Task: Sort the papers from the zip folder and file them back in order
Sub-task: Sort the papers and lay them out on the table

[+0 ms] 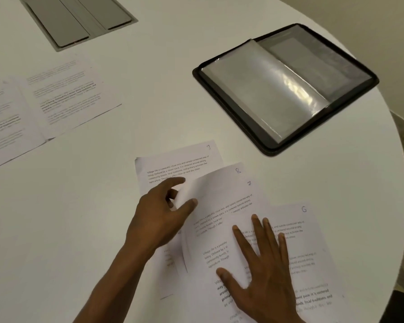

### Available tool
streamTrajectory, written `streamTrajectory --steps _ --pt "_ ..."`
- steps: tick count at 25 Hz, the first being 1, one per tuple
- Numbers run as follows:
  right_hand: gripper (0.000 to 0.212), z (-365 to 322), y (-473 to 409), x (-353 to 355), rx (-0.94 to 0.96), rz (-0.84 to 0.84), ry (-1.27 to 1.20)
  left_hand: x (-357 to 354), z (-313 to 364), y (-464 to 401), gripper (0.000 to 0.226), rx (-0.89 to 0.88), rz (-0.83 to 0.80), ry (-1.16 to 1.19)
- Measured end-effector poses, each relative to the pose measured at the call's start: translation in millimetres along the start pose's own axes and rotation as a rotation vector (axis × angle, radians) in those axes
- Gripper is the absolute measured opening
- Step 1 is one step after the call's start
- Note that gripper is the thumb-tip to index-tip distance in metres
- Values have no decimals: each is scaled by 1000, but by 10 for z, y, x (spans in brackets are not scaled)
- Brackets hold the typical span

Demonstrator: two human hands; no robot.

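Left hand (160, 214) pinches the lifted left edge of the sheet marked 8 (216, 183), thumb on top, fingers curled under; that edge bows up off the table (103, 229). Right hand (262, 271) lies flat, fingers straight and spread, pressing the overlapped sheets just right of the pinch.

Under the right palm: sheet marked 7 (247, 197), lapped over the 8. Right of those fingers, partly beneath them: sheet marked 6 (310, 220). Beyond the left fingertips, tucked under the 8: sheet marked 9 (184, 159). All 4 fan out, overlapping.

Zip folder (287, 89) lies open well beyond both hands to the right, clear sleeves showing. 2 more printed sheets (44, 106) lie well off to the left. Grey hatch (77, 19) set in the tabletop at the far edge.
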State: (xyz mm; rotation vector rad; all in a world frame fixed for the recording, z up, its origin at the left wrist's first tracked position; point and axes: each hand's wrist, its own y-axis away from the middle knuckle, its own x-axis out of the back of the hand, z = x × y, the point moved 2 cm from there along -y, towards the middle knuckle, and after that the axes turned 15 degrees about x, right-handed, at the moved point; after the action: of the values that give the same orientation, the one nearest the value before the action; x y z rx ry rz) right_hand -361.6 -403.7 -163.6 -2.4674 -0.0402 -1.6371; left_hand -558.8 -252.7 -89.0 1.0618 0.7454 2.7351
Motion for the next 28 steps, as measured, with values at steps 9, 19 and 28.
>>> streamTrajectory --steps 9,19,28 --pt "108 -54 -57 189 -45 460 -268 -244 -193 776 43 -604 -110 -154" --pt "71 -219 -179 -46 75 367 -331 25 -273 188 26 -329 62 94" --pt "91 -246 -221 -100 65 297 -205 -159 -372 -183 73 -219 143 -367"
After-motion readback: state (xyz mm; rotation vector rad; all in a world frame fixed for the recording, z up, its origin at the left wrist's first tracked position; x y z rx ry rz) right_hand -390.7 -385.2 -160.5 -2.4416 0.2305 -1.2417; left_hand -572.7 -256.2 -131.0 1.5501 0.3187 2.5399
